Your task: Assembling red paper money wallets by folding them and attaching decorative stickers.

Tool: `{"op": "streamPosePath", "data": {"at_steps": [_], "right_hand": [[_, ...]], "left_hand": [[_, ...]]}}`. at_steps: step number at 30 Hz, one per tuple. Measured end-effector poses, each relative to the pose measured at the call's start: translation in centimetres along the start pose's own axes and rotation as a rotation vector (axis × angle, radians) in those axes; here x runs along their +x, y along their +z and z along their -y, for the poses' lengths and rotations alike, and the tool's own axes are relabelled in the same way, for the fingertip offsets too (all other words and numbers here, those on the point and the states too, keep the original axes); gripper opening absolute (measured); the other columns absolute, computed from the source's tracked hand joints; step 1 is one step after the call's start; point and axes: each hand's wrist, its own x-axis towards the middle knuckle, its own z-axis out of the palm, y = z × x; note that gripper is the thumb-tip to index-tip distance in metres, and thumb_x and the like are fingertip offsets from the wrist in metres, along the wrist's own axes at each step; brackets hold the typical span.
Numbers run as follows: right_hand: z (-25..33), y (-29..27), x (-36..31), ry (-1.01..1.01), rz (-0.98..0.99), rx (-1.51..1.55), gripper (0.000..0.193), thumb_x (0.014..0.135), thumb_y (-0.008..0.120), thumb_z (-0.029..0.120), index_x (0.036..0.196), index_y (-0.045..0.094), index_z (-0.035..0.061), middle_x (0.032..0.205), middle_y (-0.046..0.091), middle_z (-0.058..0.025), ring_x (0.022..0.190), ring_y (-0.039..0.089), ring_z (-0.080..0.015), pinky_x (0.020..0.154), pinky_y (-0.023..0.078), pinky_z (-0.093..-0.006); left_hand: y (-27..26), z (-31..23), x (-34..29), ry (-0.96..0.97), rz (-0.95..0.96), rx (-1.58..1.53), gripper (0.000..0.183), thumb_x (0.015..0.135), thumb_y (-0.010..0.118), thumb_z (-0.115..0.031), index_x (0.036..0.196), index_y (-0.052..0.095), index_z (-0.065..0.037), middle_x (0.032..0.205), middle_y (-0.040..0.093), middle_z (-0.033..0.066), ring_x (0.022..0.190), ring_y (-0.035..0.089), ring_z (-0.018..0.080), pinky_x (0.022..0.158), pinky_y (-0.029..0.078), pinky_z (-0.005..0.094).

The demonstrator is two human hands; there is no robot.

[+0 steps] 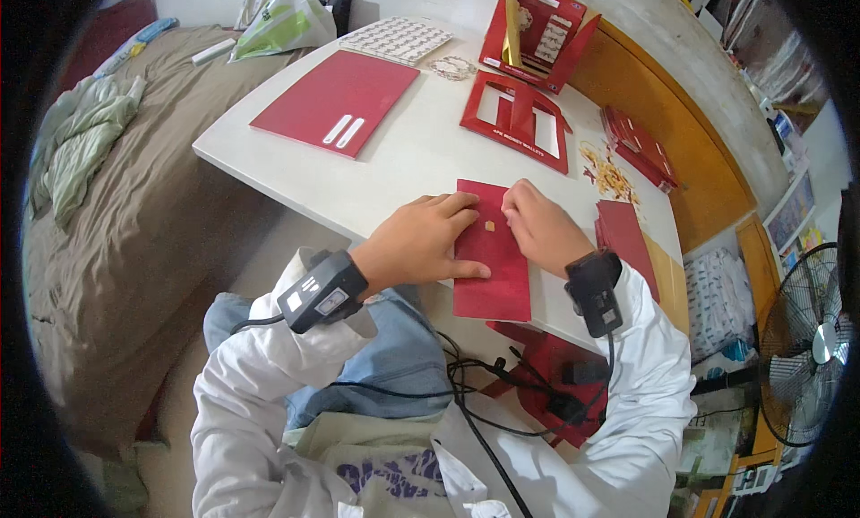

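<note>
A red paper envelope (493, 289) lies at the table's near edge, with a small gold patch (490, 226) on its face. My left hand (425, 236) rests on its left side, fingers and thumb stretched out across the paper. At the upper right edge of the envelope, my right hand (542, 227) is closed with curled fingers. What its fingertips hold, if anything, is hidden. A stack of similar red envelopes (620, 231) sits right of my right hand, and small gold and red pieces (611, 175) are heaped beyond it.
Farther back are a red cardboard frame (490, 128), an upright red box (546, 12) and bundled red packs (632, 142). A large red sheet (336, 97) and a patterned sheet (397, 38) lie left. Black cables (466, 388) hang below the table; a fan (806, 343) stands right.
</note>
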Motion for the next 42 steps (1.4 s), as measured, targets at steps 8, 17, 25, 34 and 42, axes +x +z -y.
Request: {"op": "streamPosePath", "data": {"at_steps": [8,17,25,34,42], "right_hand": [[-5.9,-5.3,-1.1,0.275,-0.054,0.234,0.012,0.091,0.049,0.012,0.098,0.048,0.0021,0.086,0.058,-0.0111,0.081,0.059,-0.0206,0.071,0.046,-0.0325],[-0.1,0.1,0.0,-0.091,0.094,0.02,0.02,0.085,0.055,0.017,0.101,0.058,0.0049,0.097,0.056,-0.0122,0.09,0.057,-0.0308,0.079,0.047,-0.0384],[-0.2,0.1,0.4,-0.044,0.116,0.071,0.014,0.083,0.056,0.015,0.092,0.058,0.0047,0.092,0.055,-0.0115,0.086,0.057,-0.0311,0.074,0.047,-0.0396],[-0.1,-1.3,-0.1,-0.03,0.09,0.048,0.008,0.082,0.055,0.005,0.088,0.052,0.0002,0.085,0.052,-0.0112,0.074,0.056,-0.0239,0.068,0.046,-0.0312],[-8.5,-6.7,-0.3,0.183,-0.209,0.039,0.01,0.079,0.057,0.009,0.083,0.05,0.0025,0.07,0.055,-0.011,0.063,0.054,-0.0197,0.06,0.044,-0.0322]], "left_hand": [[-0.3,-0.5,0.2,-0.002,0.0,-0.016,0.071,0.073,0.067,-0.054,0.112,0.057,0.004,0.123,0.052,0.0187,0.109,0.053,0.035,0.095,0.043,0.0394],[0.3,0.1,0.1,0.025,-0.047,-0.017,0.069,0.074,0.067,-0.053,0.114,0.057,0.002,0.121,0.053,0.0179,0.107,0.054,0.0344,0.093,0.043,0.0392],[-0.1,-0.1,-0.1,0.036,-0.037,-0.048,0.068,0.073,0.069,-0.051,0.114,0.057,0.001,0.122,0.053,0.0182,0.108,0.054,0.0347,0.093,0.043,0.0395],[0.1,0.1,0.1,0.026,-0.029,-0.008,0.071,0.074,0.067,-0.054,0.113,0.056,0.004,0.121,0.053,0.0185,0.107,0.054,0.0346,0.093,0.044,0.0394],[-0.3,0.0,0.1,-0.005,0.007,0.022,0.071,0.075,0.065,-0.055,0.112,0.056,0.005,0.122,0.052,0.0183,0.11,0.053,0.0342,0.095,0.043,0.0393]]}}
